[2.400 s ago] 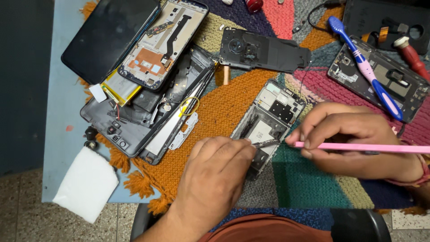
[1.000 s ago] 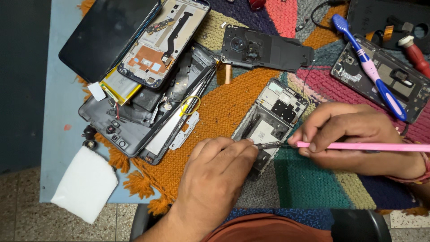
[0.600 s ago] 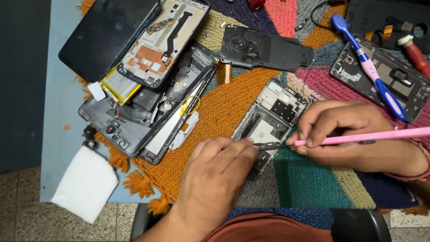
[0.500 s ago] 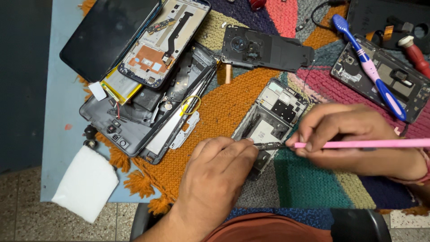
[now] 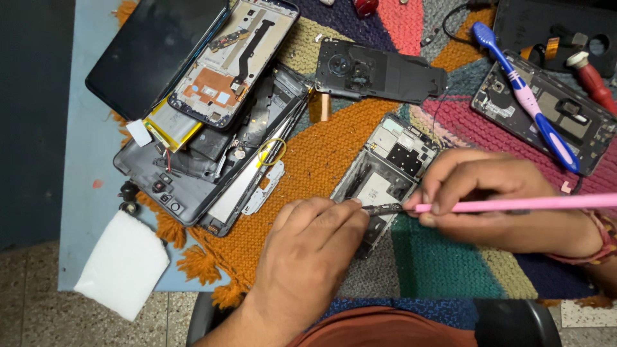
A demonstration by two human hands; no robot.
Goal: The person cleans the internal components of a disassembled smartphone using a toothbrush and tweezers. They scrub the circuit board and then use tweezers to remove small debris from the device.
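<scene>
An opened phone frame [image 5: 392,160] with bare circuit boards lies on a knitted multicoloured mat [image 5: 321,160]. My left hand [image 5: 315,250] rests on its lower end, fingertips pressing the frame. My right hand [image 5: 495,202] grips a long pink tool [image 5: 533,204] like a pen. The tool's dark tip [image 5: 384,209] touches the inside of the frame, just right of my left fingertips.
A pile of dismantled phones [image 5: 212,128] and a dark screen panel [image 5: 154,54] lie at the left. A black back cover [image 5: 379,71] is above. A blue-pink toothbrush [image 5: 527,103] lies across another open phone [image 5: 546,115]. A white foam block [image 5: 122,263] sits at the table's corner.
The pink tool has tilted slightly up and back down while its tip stayed on the frame. My left hand has not moved.
</scene>
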